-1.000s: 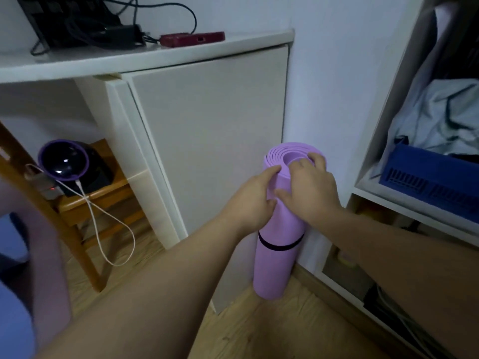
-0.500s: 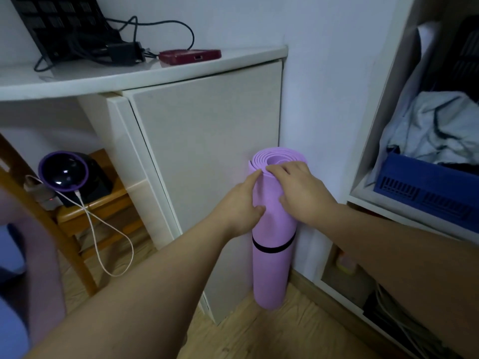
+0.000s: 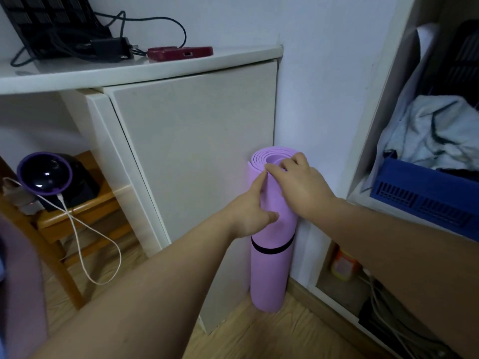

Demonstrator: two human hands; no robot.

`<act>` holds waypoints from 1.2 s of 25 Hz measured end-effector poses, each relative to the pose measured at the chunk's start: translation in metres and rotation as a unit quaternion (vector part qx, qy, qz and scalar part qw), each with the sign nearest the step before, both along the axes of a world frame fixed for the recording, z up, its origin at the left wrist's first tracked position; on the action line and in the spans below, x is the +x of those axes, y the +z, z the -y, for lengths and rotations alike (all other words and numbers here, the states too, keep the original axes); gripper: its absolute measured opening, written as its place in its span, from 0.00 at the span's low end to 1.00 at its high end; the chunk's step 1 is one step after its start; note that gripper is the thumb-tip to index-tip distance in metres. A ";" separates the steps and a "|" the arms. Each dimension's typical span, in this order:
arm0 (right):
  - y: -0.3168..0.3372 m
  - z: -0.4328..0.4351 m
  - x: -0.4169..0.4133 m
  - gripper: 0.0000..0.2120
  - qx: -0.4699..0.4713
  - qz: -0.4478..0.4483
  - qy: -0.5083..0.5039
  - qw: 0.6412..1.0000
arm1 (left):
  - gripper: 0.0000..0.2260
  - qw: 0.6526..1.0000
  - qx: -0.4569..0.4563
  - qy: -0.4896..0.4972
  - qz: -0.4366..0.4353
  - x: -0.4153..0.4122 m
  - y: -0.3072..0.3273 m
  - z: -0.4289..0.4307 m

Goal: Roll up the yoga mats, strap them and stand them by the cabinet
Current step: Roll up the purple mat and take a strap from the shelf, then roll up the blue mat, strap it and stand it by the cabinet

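Observation:
A rolled purple yoga mat (image 3: 269, 278) stands upright on the wooden floor, in the corner between the white cabinet (image 3: 191, 141) and the wall. A black strap (image 3: 272, 248) circles it about midway. My left hand (image 3: 250, 211) grips the upper part of the roll from the left, thumb across its front. My right hand (image 3: 300, 185) rests over the top right of the roll, fingers on the spiral end. Both forearms reach in from below.
A shelf unit on the right holds a blue crate (image 3: 425, 195) and crumpled cloth (image 3: 435, 130). A wooden chair (image 3: 64, 221) at left carries a purple-rimmed device (image 3: 45, 173) with a white cable (image 3: 88, 252). The cabinet top bears a black adapter (image 3: 108, 49) and a red case (image 3: 181, 53).
The mat has shifted left, closer against the cabinet side, and stands more upright. Both hands stayed on its top, the left sliding slightly lower.

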State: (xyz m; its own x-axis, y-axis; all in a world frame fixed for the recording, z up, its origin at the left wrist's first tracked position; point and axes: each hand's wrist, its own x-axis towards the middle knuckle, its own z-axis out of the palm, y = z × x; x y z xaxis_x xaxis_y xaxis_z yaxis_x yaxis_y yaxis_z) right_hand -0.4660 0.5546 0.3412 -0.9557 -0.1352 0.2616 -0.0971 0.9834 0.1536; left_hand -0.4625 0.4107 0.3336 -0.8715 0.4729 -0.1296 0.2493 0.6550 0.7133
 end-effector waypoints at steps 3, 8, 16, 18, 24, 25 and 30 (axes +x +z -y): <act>0.010 -0.002 -0.001 0.27 -0.021 0.036 0.021 0.999 | 0.40 1.000 -0.007 0.007 -0.003 0.001 -0.003 -0.002; 0.009 0.003 0.022 0.28 -0.036 0.041 0.028 0.998 | 0.38 0.999 -0.050 0.010 -0.007 0.018 0.002 0.009; 0.050 0.059 0.114 0.18 -0.098 0.134 0.118 0.979 | 0.16 0.984 -0.013 0.170 -0.055 0.129 0.043 0.073; 0.053 0.091 0.154 0.17 -0.114 0.162 0.148 0.969 | 0.11 0.974 0.013 0.223 -0.043 0.183 0.051 0.104; 0.046 0.216 0.275 0.10 -0.155 0.222 0.296 0.916 | 0.08 0.923 0.094 0.372 0.024 0.372 0.032 0.208; 0.043 0.240 0.296 0.09 -0.148 0.233 0.321 0.906 | 0.08 0.911 0.093 0.401 0.025 0.397 0.027 0.229; 0.031 0.347 0.376 0.10 -0.139 0.290 0.435 0.841 | 0.05 0.824 0.073 0.561 0.028 0.506 0.009 0.333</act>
